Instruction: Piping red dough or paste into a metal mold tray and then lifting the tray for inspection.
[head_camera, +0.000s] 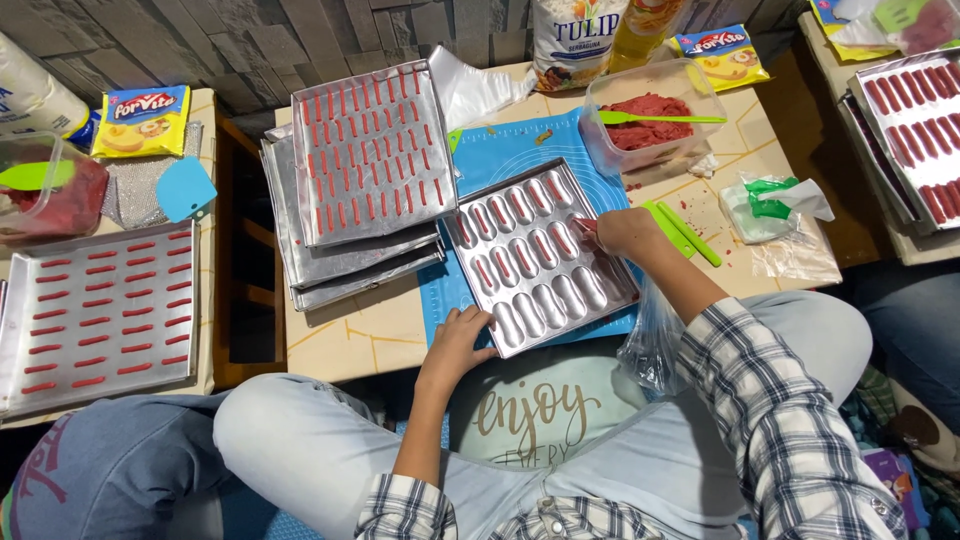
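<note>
A metal mould tray with oval hollows lies tilted on a blue mat; several hollows hold thin red dough strips. My left hand rests on the tray's near left corner, fingers spread over its edge. My right hand is over the tray's right side, its fingers pinched on a small red dough strip above a hollow. Behind it stands a clear tub of red dough with a green spatula lying across it.
A stack of flat trays with rows of red strips lies left of the mould. Another such tray sits far left, one more far right. Green sticks, plastic bags, yellow packets and a flour bag surround the mat.
</note>
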